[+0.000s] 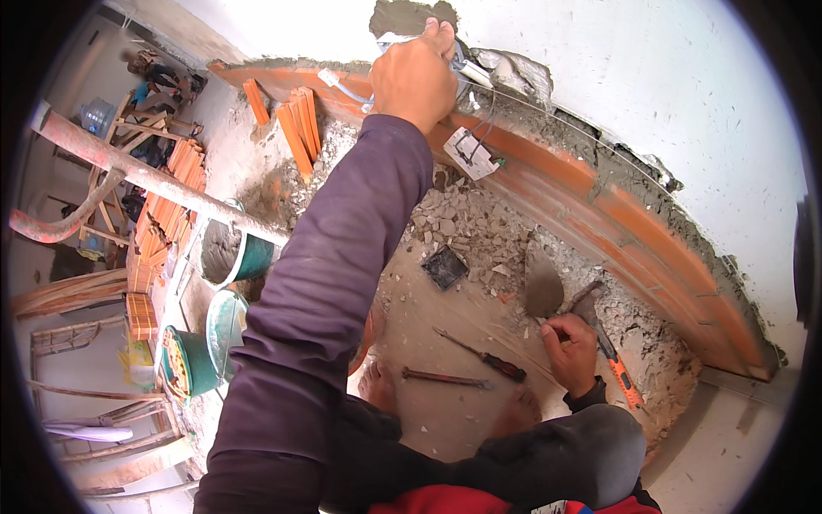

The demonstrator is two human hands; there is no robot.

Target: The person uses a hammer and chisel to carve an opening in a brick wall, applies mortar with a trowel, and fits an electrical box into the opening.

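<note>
"Okay, left hand first, where is it?"

"Up at the white wall point(685, 111), just below a patch of grey mortar point(407, 15). Left hand point(415, 77), fingers bent and bunched together. A pale bluish piece point(387, 40) shows around it, mostly hidden. Can't tell whether they grip it."

"Stuff beside it?"

"White tube point(476, 74) just to the right, thin cables point(491, 120) below, and a white plate point(471, 154) hanging against the orange brickwork point(561, 163)."

"Right hand?"

"Low, over the floor. Right hand point(571, 353), fingers curled in, right at the lower end of a trowel point(544, 287). Handle's hidden, so can't tell if it's gripped. Trowel blade points up toward the bricks, by the rubble point(454, 218)."

"Near that?"

"A tool with an orange-and-black handle point(628, 384), lying just right of the hand."

"Rest of the floor, quick."

"Black square box point(445, 267) by the rubble. Screwdriver point(503, 367) slanting between the feet, rusty bar point(445, 378) near it. Feet are bare."

"Left side?"

"Green bucket with grey mix point(254, 257), tilted-looking through the fisheye; another green bucket point(201, 361) lower down, loose bricks point(300, 133) standing near the brickwork."
</note>
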